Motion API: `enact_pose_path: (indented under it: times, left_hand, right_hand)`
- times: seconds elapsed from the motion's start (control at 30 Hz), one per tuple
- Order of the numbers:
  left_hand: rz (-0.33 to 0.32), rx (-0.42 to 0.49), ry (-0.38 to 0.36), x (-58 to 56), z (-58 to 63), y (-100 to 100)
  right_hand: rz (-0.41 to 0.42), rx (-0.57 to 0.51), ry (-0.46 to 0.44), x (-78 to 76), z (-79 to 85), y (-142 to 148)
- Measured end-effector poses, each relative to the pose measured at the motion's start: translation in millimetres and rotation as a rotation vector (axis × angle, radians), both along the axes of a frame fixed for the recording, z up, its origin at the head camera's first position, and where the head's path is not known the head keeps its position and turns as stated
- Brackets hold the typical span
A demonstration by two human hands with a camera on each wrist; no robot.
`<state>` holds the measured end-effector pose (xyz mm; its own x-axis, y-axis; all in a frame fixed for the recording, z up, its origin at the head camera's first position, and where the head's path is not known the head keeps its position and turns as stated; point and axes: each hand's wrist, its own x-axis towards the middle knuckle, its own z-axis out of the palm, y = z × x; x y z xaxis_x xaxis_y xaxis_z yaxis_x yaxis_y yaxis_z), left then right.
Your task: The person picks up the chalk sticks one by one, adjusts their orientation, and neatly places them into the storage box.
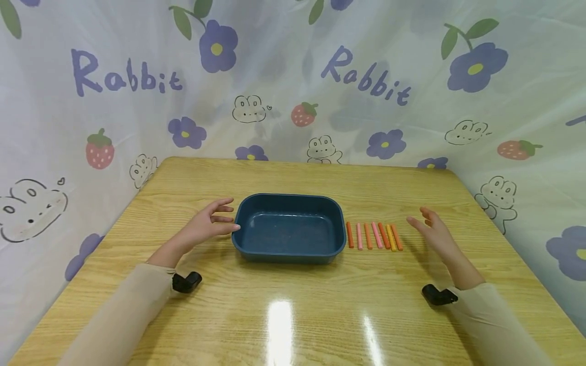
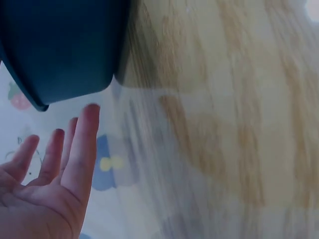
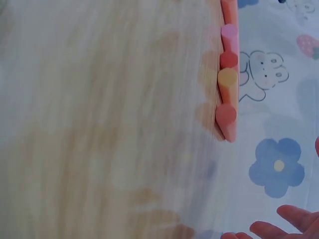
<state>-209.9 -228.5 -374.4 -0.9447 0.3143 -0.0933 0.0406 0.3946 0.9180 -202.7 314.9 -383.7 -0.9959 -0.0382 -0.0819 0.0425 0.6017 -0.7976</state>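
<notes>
A dark blue rectangular basin with rounded corners stands in the middle of the table. At its left side hovers my left hand, fingers loosely spread, the thumb overlapping the rim in the head view. The left wrist view puts these fingertips just short of the basin wall. To the basin's right lies a row of several crayon-like sticks, from a red stick through pink and yellow to an orange stick. Right of that row, my right hand is raised with relaxed fingers, holding nothing.
The wooden table has a glossy top with light reflections near its front. Behind and at both sides hangs a white cloth printed with rabbits, flowers and strawberries. A black wrist device sits at the left cuff, another at the right.
</notes>
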Motion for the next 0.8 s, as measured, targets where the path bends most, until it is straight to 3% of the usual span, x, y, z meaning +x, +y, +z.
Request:
enact_pose_path:
  times: [0.5,0.67,0.8]
  left_hand:
    - [-0.037,0.207,-0.140,-4.9,-10.6,4.6]
    - [-0.040,0.221,-0.148,-6.7,-13.6,5.0]
    - [-0.045,0.218,-0.144,-7.1,-14.4,5.2]
  right_hand:
    - [-0.038,-0.255,-0.117,-4.5,-8.8,-8.1]
    - [-0.023,-0.314,-0.159,-5.6,-12.6,-8.8]
    - [-0.009,-0.296,-0.174,-6.6,-16.0,-9.7]
